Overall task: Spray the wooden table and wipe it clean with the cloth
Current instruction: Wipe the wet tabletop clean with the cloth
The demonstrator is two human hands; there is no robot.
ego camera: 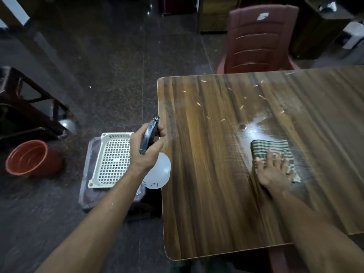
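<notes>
The wooden table [206, 154] fills the right half of the view, with wet streaks and droplets shining near its middle. My left hand [146, 148] grips a spray bottle [157, 172] with a dark trigger head and a white body, held just off the table's left edge with the nozzle toward the table. A fine mist hangs over the wood. My right hand [273, 170] presses flat, fingers spread, on a green-and-white striped cloth [269, 147] lying on the wet patch.
A maroon plastic chair [260, 38] stands behind the table's far edge. Left of the table, a white perforated tray [110, 160] rests on a low stool. A red bucket [31, 158] sits on the dark floor, and a dark wooden frame [25, 107] stands at far left.
</notes>
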